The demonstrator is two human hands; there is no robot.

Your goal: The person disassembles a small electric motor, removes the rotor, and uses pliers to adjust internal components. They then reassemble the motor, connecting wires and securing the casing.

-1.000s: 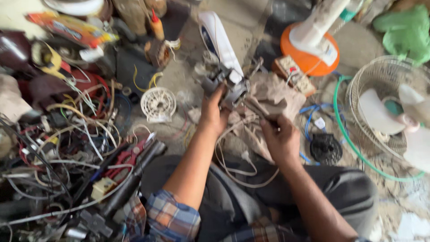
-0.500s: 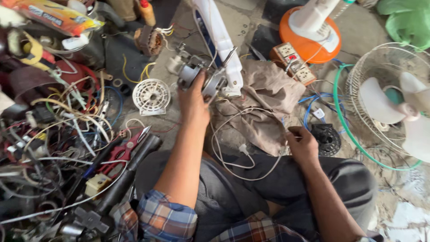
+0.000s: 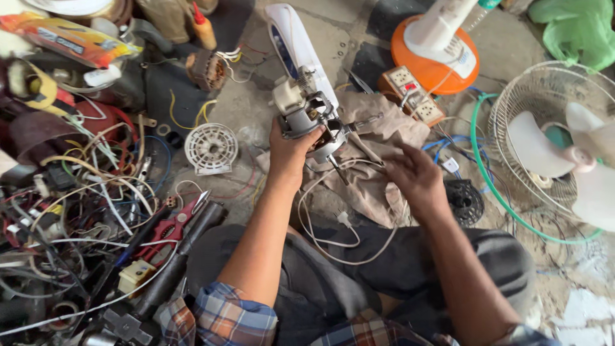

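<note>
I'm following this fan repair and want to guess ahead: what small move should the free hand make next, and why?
Probably the right hand should close on the white wire hanging from the fan motor. The left hand holds the motor up above the cloth, while the right hand is open, fingers spread beside the loose wire, gripping nothing.

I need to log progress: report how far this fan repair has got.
Done: the fan motor is out of its housing, and the blade and wire guard lie off to the side. In hand: the left hand grips the motor above a cloth; the right hand handles its white wires. Left: everything remains unassembled.
</note>
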